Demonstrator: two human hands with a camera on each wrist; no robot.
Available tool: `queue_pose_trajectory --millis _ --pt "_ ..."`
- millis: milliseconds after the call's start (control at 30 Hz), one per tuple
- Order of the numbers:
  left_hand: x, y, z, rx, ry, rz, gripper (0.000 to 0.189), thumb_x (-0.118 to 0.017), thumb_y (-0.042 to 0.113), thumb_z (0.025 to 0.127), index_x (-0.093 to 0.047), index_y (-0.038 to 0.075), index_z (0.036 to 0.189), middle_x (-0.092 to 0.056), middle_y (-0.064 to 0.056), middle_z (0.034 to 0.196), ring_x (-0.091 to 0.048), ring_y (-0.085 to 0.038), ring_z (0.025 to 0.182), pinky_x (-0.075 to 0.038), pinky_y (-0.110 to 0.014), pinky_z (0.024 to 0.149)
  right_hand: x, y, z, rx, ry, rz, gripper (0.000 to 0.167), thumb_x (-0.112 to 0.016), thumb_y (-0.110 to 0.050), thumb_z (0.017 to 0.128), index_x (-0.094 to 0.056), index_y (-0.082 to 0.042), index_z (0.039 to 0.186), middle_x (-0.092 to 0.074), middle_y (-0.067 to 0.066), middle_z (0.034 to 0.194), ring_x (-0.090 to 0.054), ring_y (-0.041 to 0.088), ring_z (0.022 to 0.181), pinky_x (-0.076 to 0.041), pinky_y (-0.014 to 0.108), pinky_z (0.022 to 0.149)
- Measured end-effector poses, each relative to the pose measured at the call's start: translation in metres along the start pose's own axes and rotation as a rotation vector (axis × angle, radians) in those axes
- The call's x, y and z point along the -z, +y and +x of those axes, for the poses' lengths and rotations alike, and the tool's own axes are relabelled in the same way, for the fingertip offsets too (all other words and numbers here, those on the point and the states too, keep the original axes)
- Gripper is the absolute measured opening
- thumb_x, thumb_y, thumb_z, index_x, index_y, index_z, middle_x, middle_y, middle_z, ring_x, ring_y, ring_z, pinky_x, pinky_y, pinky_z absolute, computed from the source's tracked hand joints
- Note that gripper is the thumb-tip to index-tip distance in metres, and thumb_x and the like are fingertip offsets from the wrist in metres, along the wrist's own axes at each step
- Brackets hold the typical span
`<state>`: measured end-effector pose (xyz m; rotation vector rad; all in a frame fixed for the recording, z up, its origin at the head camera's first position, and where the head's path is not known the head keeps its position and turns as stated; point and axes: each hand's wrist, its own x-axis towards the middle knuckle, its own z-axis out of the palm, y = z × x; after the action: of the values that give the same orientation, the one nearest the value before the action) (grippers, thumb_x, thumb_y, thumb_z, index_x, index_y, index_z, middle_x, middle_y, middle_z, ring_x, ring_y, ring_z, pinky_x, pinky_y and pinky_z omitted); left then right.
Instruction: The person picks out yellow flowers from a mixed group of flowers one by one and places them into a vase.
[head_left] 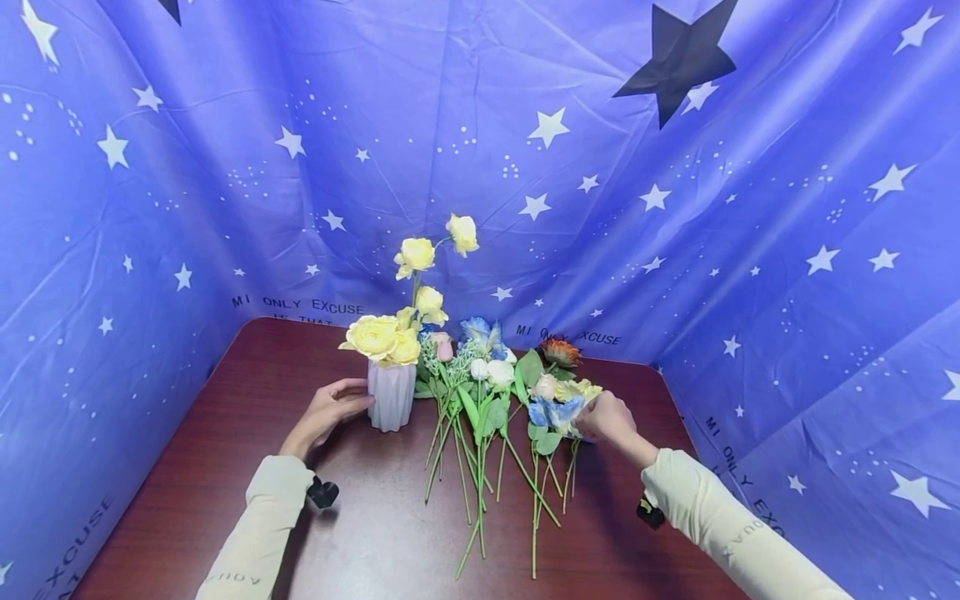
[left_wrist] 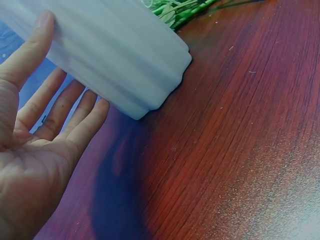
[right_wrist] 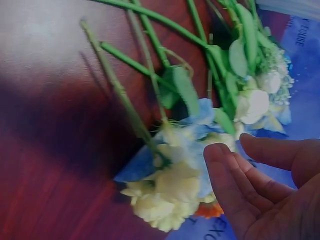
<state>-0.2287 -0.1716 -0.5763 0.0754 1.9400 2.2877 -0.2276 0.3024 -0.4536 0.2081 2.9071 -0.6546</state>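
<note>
left fingers (left_wrist: 90,121) touch the vase (left_wrist: 117,57), well inside table's left edge (head_left: 197,410).

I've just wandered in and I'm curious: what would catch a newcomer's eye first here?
Probably the yellow flowers in the pale fluted vase, beside the left hand. Next, the starry blue curtain behind and beside the dark red table. Then the loose flowers lying right of the vase, by the right hand.

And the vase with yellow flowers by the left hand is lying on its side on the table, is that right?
Not on its side: the vase with yellow flowers by the left hand stands upright on the table, as the head view shows.
</note>
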Motion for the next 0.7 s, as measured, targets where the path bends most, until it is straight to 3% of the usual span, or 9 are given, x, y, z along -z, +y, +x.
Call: queue_pose_trajectory --millis 200,333,500,700 --pt "0.000 0.000 0.000 -0.003 0.004 0.003 0.054 -0.071 -0.001 0.092 -0.047 -0.017 0.137 -0.070 -0.003 0.112 -0.069 -0.002 0.099 -0.059 -0.023 0.092 -0.012 0.013 0.004 -0.036 -0.023 0.046 0.019 -0.078 -0.012 0.079 -0.072 -0.005 0.062 -0.067 0.004 0.053 -0.069 0.023 0.054 -0.056 0.033 0.052" --pt "0.000 0.000 0.000 0.001 0.009 0.003 0.055 -0.071 -0.001 0.092 -0.047 -0.018 0.138 -0.070 -0.007 0.115 -0.069 -0.002 0.099 -0.058 -0.021 0.091 -0.019 0.018 0.006 -0.053 -0.038 0.116 0.019 -0.080 -0.011 0.079 -0.072 0.000 0.066 -0.068 0.009 0.056 -0.069 0.020 0.053 -0.063 0.038 0.058" --pt "0.000 0.000 0.000 0.008 0.016 0.003 0.055 -0.071 -0.001 0.092 -0.046 -0.018 0.139 -0.068 -0.012 0.118 -0.069 -0.002 0.099 -0.058 -0.021 0.091 -0.026 0.021 0.008 -0.079 -0.049 0.173 0.018 -0.081 -0.009 0.078 -0.073 0.005 0.070 -0.069 0.011 0.056 -0.069 0.020 0.052 -0.064 0.039 0.059" --pt "-0.001 0.000 -0.001 0.014 0.017 0.000 0.056 -0.070 0.000 0.093 -0.045 -0.017 0.140 -0.069 -0.007 0.116 -0.069 -0.002 0.100 -0.058 -0.023 0.093 -0.034 0.020 0.008 -0.112 -0.049 0.180 0.021 -0.081 -0.010 0.079 -0.074 0.009 0.072 -0.070 0.014 0.057 -0.071 0.023 0.052 -0.064 0.039 0.058"
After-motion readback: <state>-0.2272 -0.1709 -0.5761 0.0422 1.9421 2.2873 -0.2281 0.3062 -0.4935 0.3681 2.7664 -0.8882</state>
